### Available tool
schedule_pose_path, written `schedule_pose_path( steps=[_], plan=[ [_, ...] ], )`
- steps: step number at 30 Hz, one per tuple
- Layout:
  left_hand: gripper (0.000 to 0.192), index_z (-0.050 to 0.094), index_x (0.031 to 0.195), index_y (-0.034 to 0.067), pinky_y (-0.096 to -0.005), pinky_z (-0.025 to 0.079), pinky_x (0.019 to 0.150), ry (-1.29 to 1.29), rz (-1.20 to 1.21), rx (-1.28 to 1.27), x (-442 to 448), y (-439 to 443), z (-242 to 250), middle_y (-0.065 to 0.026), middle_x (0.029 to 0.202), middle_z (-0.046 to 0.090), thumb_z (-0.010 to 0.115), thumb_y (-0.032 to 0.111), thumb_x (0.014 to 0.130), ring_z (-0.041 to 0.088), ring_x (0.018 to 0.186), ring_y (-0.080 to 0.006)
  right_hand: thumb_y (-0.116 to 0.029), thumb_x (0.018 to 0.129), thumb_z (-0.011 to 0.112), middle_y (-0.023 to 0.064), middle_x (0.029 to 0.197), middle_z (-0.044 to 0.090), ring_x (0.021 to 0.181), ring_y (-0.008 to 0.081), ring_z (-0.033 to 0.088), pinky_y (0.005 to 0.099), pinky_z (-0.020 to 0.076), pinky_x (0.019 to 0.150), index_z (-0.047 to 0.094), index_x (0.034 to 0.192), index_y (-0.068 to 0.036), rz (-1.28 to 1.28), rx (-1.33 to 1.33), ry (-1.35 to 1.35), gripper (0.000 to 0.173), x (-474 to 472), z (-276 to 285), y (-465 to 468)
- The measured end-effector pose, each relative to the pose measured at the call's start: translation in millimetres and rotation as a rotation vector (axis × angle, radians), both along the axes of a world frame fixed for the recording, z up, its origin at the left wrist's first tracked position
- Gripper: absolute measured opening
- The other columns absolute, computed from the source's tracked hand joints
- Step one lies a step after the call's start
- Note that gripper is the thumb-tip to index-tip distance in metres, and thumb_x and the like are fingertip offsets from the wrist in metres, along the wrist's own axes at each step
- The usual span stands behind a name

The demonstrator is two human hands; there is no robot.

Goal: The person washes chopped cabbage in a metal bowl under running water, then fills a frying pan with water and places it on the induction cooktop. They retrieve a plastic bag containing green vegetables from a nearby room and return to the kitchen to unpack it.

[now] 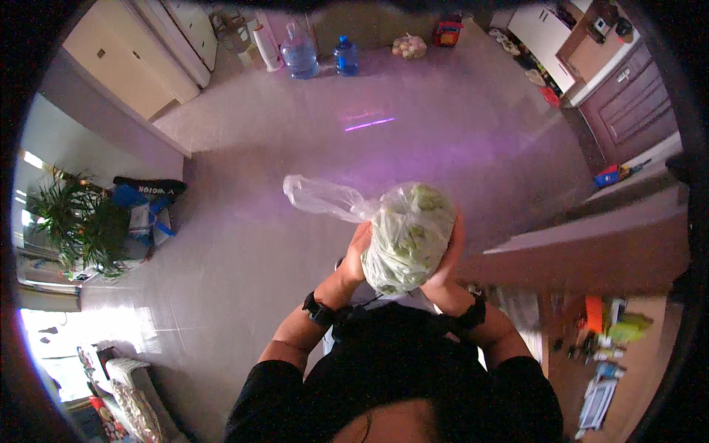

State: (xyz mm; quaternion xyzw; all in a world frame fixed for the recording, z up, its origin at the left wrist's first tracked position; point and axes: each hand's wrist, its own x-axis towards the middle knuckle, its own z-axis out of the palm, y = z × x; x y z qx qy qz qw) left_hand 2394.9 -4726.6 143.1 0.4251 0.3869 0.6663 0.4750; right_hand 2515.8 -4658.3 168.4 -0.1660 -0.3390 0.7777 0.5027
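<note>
A clear plastic bag (412, 238) with pale green, leafy-looking contents is held up in front of my chest. My left hand (360, 252) grips its left side, and my right hand (450, 252) grips its right side. Most of the fingers are hidden by the bag. The bag's loose, twisted top (324, 196) sticks out to the left above my left hand. What exactly the bag contains cannot be told through the plastic.
Two blue water bottles (300, 54) and a bag of onion- or garlic-like bulbs (410, 46) stand along the far wall. Potted plants (83, 221) are at left, a sofa (141, 398) lower left. A cluttered wooden table (637, 382) lies at right, by a partition (587, 249).
</note>
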Motion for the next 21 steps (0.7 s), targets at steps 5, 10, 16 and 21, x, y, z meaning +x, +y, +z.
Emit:
schedule_pose_path(
  steps=[5,10,16,21],
  plan=[
    [0.038,0.046,0.119,-0.004,-0.0329,0.044,0.084,-0.046,0.023,-0.186,-63,122,-18,-0.0118,0.111,0.052,0.042,0.024,0.093,0.053,0.098,-0.0191,-0.049,0.092,0.034,0.0094,0.124,0.048,0.108,0.0221,0.052,0.0368,0.0413,0.094,0.036,0.131,-0.006,-0.001,-0.011,-0.037,0.058,-51,-40,127],
    [0.046,0.054,0.107,-0.005,-0.0267,0.045,0.074,-0.271,-0.092,-0.314,-128,269,5,-0.0074,0.095,0.061,0.044,0.038,0.094,0.056,0.085,-0.0124,-0.051,0.092,0.03,0.0081,0.119,0.053,0.108,0.0225,0.051,0.0385,0.0412,0.093,0.043,0.126,-0.009,-0.133,-0.131,-0.014,0.056,-114,-22,252],
    [0.037,0.052,0.112,-0.004,-0.0295,0.048,0.076,-0.318,-0.199,-0.437,-166,433,3,-0.0094,0.102,0.06,0.043,0.028,0.096,0.057,0.093,-0.0163,-0.048,0.094,0.03,0.0056,0.129,0.046,0.116,0.0197,0.046,0.0379,0.0379,0.098,0.038,0.132,-0.009,-0.166,-0.355,-0.136,0.054,-139,13,389],
    [0.036,0.046,0.121,0.0,-0.0387,0.043,0.09,-0.741,-0.274,-0.358,-190,571,-37,-0.0119,0.115,0.053,0.036,0.024,0.096,0.053,0.102,-0.0249,-0.052,0.091,0.035,0.0102,0.138,0.037,0.127,0.0252,0.034,0.0402,0.0263,0.105,0.033,0.136,-0.009,-0.607,-0.112,0.21,0.062,-131,-15,514]
  ],
)
